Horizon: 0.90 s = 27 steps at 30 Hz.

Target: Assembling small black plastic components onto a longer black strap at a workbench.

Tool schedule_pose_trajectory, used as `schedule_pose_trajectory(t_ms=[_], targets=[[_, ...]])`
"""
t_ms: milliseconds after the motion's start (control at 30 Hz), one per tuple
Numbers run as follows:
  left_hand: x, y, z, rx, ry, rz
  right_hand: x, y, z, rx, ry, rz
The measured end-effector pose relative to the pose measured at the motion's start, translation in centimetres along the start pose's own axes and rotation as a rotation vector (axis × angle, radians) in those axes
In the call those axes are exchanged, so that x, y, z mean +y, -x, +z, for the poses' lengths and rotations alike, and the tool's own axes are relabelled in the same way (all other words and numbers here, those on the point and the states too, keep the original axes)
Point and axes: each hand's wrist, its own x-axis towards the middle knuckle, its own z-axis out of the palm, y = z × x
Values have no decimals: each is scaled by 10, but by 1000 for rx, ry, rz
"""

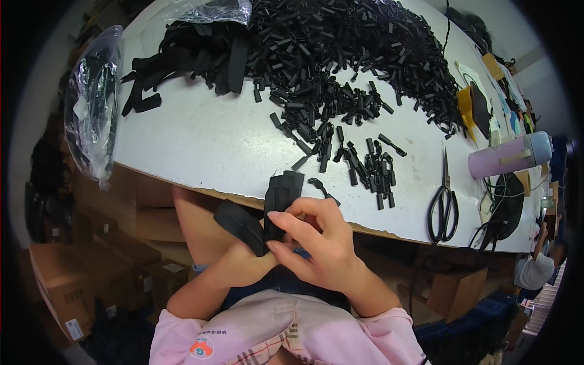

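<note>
Just in front of the table edge, my left hand point(248, 258) is closed on a bundle of black zipper tape point(283, 194), one part of which loops out to the left. The upper ends of the tape reach over the table edge. My right hand point(322, 243) pinches the same bundle from the right, thumb and forefinger near its middle. Whether a small slider sits between those fingertips is hidden. A single black zipper slider with a pull point(322, 188) lies on the table beside the right hand. More loose sliders point(377, 167) are scattered beyond it.
A large heap of black zipper sliders point(353, 42) covers the far table. Black strips point(194, 52) lie at the far left, near a clear plastic bag point(94, 109). To the right are black-handled scissors point(443, 210) and a lilac bottle point(505, 156). Cardboard boxes point(73, 280) stand below left.
</note>
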Motion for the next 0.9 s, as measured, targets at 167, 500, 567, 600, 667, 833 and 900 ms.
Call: schedule_pose_trajectory(t_ms=[167,500,567,600,667,833,900], targets=[[-5,1,-3,-25,-21,5,10,5,-1,-106,-125,-39],[10,-1,3,-68,80,-148,5,1,-13,1,-191,150],[-4,-4,6,-27,23,-52,1,0,-10,89,-73,86],[-8,-4,7,7,-33,38,-8,-4,-15,34,53,31],[0,-6,5,-15,-231,52,-11,-5,-17,-100,172,1],[1,-3,-6,-331,-474,129,-2,-9,-26,-391,20,-33],[7,-3,-7,-348,-558,-13,4,-8,-32,-465,-81,-125]])
